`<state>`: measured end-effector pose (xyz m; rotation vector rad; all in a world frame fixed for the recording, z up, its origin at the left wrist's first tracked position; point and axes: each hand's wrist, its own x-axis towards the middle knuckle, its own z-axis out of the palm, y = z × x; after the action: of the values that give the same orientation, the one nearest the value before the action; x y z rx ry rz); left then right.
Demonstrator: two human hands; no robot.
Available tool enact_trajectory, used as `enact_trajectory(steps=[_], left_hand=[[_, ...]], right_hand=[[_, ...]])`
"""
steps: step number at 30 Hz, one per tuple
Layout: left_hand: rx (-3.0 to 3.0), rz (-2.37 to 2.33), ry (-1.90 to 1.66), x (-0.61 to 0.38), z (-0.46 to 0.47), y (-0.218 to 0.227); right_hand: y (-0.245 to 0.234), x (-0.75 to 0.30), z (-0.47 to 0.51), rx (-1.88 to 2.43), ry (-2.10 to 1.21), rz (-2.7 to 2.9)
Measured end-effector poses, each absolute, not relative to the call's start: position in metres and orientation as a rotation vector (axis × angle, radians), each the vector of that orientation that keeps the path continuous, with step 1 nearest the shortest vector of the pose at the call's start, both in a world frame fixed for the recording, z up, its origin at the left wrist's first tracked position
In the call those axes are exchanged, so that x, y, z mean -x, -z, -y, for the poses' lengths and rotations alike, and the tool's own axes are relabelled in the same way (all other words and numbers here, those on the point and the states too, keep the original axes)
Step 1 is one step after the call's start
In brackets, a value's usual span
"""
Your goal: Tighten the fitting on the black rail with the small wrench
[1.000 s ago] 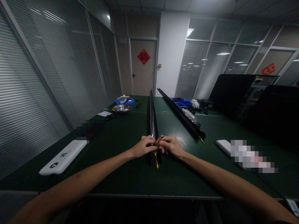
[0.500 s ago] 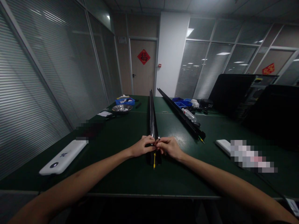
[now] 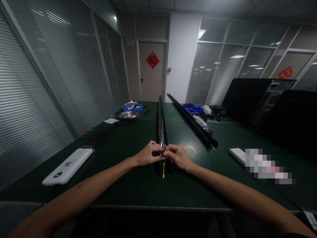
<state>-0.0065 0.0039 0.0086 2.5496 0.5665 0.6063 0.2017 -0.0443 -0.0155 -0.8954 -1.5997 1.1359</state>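
A long black rail (image 3: 162,127) lies lengthwise on the green table, its near end under my hands. A short yellow wire (image 3: 163,170) with a terminal at its tip sticks out from that end. My left hand (image 3: 148,154) rests at the rail's left side, thumb and fingertips closed together over it. From the right, my right hand (image 3: 180,156) pinches at the same spot, its fingertips meeting those of the left. A small shiny bit shows at the right fingertips. What the fingers hold is too small and partly hidden to name.
A second black rail (image 3: 192,120) with a green-yellow wire lies to the right. A white device (image 3: 68,167) is at left. Farther back are a metal bowl (image 3: 129,115), a blue tray (image 3: 133,108), blue bins (image 3: 194,109) and a plastic bottle (image 3: 200,122). Dark monitors (image 3: 287,122) stand right.
My right hand has shifted slightly left, and its fingertips have closed in toward the rail. My left hand has moved slightly left. The rail stays in place.
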Motion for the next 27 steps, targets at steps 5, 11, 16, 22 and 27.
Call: enact_trajectory(steps=[5, 11, 16, 22, 27], left_hand=[[-2.54, -0.554, -0.581, 0.008, -0.004, -0.013], [-2.565, -0.564, -0.565, 0.008, -0.004, -0.014], [-2.553, -0.632, -0.601, 0.008, -0.002, -0.012], [-2.539, -0.552, -0.587, 0.005, 0.002, -0.018], [-2.557, -0.521, -0.573, 0.005, -0.001, -0.017]], right_hand=[[0.014, -0.201, 0.046, 0.909, -1.085, 1.648], [0.007, -0.202, 0.046, 0.914, -0.899, 1.812], [0.001, -0.203, 0.048, 0.906, -0.691, 1.964], [0.002, -0.204, 0.047, 0.871, -0.623, 1.999], [0.003, -0.205, 0.047, 0.877, -0.623, 2.001]])
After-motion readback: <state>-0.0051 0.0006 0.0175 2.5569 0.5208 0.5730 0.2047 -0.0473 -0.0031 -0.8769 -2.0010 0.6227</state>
